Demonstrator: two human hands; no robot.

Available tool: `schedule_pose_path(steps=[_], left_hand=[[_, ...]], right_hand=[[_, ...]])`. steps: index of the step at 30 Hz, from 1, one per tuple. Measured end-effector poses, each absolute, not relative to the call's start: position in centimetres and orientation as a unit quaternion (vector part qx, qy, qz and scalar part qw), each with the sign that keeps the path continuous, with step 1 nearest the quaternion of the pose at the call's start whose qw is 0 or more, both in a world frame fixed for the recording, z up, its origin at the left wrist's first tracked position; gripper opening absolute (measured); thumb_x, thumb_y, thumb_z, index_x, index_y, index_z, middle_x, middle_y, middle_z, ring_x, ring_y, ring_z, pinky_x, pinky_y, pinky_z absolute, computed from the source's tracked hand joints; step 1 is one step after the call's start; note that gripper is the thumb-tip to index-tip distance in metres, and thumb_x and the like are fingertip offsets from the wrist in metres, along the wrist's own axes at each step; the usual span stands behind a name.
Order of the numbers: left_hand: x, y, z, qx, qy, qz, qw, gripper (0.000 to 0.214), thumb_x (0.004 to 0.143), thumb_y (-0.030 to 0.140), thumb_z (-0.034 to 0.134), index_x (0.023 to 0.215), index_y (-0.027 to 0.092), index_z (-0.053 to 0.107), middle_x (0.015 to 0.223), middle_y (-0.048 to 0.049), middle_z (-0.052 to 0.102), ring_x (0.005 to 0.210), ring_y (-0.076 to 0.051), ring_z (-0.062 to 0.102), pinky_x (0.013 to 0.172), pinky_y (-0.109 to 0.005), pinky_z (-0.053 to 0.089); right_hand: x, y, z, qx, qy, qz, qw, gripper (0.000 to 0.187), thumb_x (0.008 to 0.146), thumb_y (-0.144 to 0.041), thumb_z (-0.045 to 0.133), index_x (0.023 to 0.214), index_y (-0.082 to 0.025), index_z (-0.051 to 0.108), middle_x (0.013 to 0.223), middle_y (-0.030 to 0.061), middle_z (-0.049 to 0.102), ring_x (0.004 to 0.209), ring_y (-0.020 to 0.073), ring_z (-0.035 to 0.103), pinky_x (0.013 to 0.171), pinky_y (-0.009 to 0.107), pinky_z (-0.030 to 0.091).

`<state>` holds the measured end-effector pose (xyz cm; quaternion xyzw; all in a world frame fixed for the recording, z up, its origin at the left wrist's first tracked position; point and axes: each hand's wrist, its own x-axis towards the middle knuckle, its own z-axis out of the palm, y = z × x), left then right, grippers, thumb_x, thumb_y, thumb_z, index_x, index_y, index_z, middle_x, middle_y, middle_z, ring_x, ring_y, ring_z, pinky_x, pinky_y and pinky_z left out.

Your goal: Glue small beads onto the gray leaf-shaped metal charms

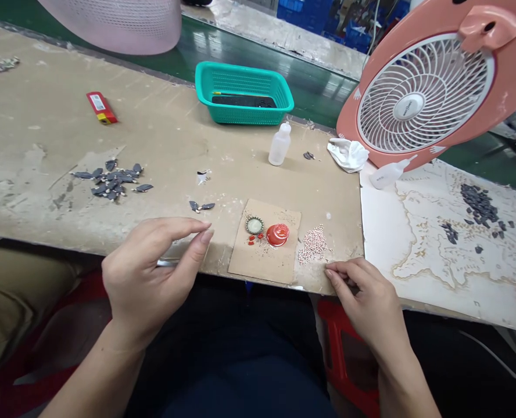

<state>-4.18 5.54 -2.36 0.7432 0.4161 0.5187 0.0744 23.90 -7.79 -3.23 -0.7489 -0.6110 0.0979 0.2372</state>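
My left hand (157, 267) is raised at the table's front edge, with thumb and forefinger tips pinched together. What they hold, if anything, is too small to make out. A silvery strip (166, 263) shows in the gap behind the thumb; I cannot tell whether it is held. Just beyond lie two dark leaf-shaped pieces (201, 206). My right hand (365, 293) rests its pinched fingertips beside a heap of tiny pale pink beads (314, 245). Between the hands lies a cardboard piece (264, 264) bearing a bottle cap (254, 225), a glossy red blob (278, 234) and small red bits.
More dark leaf pieces (112, 181) and a red box (101, 108) lie left. Behind stand a green basket (244, 116) and a squeeze bottle (279, 144). At right are a pink fan (427, 98), a white cloth (347, 154), another bottle (389, 174) and black pieces (480, 206) on printed paper.
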Motion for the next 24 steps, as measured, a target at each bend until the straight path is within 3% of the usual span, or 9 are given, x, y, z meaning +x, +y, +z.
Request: schedule_pose_path(steps=[6, 11, 14, 18, 24], left_hand=[[-2.6, 2.9, -1.0, 0.750, 0.406, 0.464, 0.239, 0.025, 0.082, 0.008, 0.073, 0.097, 0.028, 0.071, 0.094, 0.0009, 0.074, 0.088, -0.019, 0.069, 0.083, -0.034, 0.056], [-0.6, 0.3, -0.2, 0.635, 0.354, 0.328, 0.603, 0.007, 0.090, 0.024, 0.070, 0.089, 0.026, 0.076, 0.084, -0.0014, 0.073, 0.076, -0.016, 0.066, 0.067, -0.027, 0.053], [0.2, -0.5, -0.5, 0.486, 0.324, 0.249, 0.773, 0.016, 0.086, 0.036, 0.074, 0.083, 0.021, 0.077, 0.075, -0.0027, 0.069, 0.061, -0.011, 0.056, 0.054, -0.021, 0.045], [0.1, -0.6, -1.1, 0.371, 0.310, 0.229, 0.845, 0.025, 0.081, 0.040, 0.079, 0.075, 0.016, 0.075, 0.068, -0.0020, 0.062, 0.054, -0.007, 0.047, 0.047, -0.016, 0.038], [-0.6, -0.3, -1.2, 0.403, 0.325, 0.247, 0.819, 0.039, 0.086, 0.050, 0.072, 0.073, 0.014, 0.062, 0.062, 0.0010, 0.054, 0.052, -0.007, 0.044, 0.046, -0.015, 0.037]], right_hand=[[22.9, -7.7, -2.7, -0.733, -0.626, 0.092, 0.248, 0.017, 0.098, -0.029, 0.054, 0.089, -0.021, 0.066, 0.084, 0.0035, 0.064, 0.077, 0.0185, 0.059, 0.070, 0.034, 0.048], [18.6, -8.2, -0.7, -0.659, -0.601, 0.169, 0.420, 0.008, 0.094, -0.019, 0.058, 0.090, -0.024, 0.062, 0.079, -0.0012, 0.059, 0.067, 0.0116, 0.056, 0.057, 0.024, 0.046], [16.2, -8.1, -0.2, -0.599, -0.607, 0.187, 0.488, 0.012, 0.091, -0.012, 0.059, 0.095, -0.023, 0.062, 0.077, -0.0023, 0.057, 0.063, 0.0100, 0.054, 0.054, 0.022, 0.047], [14.9, -7.8, -0.7, -0.561, -0.637, 0.156, 0.505, 0.020, 0.088, -0.005, 0.059, 0.100, -0.020, 0.063, 0.077, -0.0004, 0.059, 0.063, 0.0107, 0.054, 0.052, 0.023, 0.048], [15.0, -7.8, -0.9, -0.558, -0.673, 0.114, 0.472, 0.035, 0.086, -0.002, 0.061, 0.115, -0.021, 0.066, 0.079, 0.0015, 0.061, 0.067, 0.0132, 0.057, 0.055, 0.026, 0.051]])
